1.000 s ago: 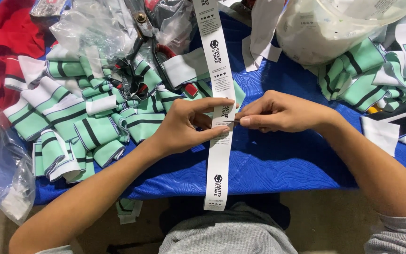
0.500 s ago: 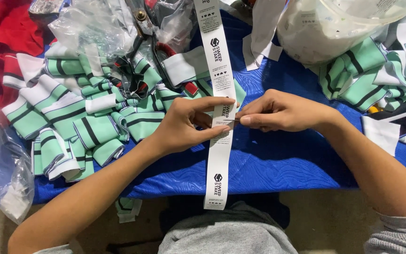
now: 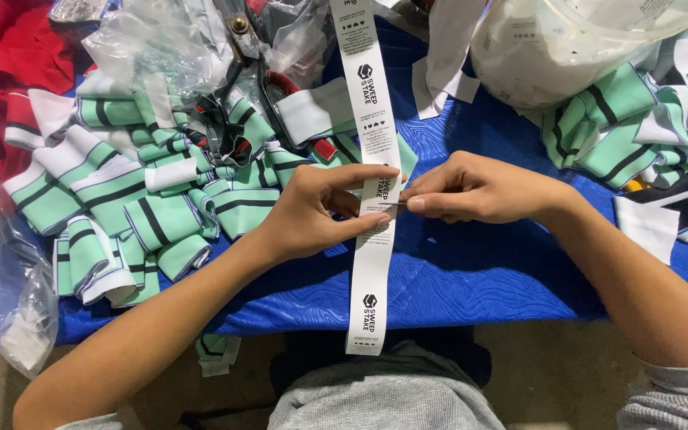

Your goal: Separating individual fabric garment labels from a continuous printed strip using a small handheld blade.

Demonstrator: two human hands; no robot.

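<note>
In the head view, the left hand [image 3: 312, 211] and the right hand [image 3: 471, 189] met over a long white woven label tape printed with black marks [image 3: 372, 143]. The tape ran from the top edge of the picture, passed between the two hands, and hung past the near edge of the worktop, ending just below it. The left fingers [image 3: 360, 173] were narrowed around the tape: the forefinger lay across its upper side and the thumb pressed from beneath, so the strip was pinched between them. The right fingers [image 3: 424, 204] were closed on the tape's right edge, thumb and forefinger tips together, almost touching the left fingertips. Something thin and dark showed between the right fingertips; what it was could not be told.

Under the fingers lay the blue textured cloth covering the worktop [image 3: 479, 271]. To the left of the left fingers sat a heap of folded mint-green knit pieces with black and white stripes [image 3: 121, 207]. Beyond the fingers, further up, lay crumpled clear plastic bags [image 3: 161, 48], and a red fabric piece [image 3: 1, 72] lay at the far left. To the right of the right fingers, well apart, was a second pile of the same green striped pieces [image 3: 623, 127], with a large translucent white plastic bag [image 3: 567, 48] above it.
</note>
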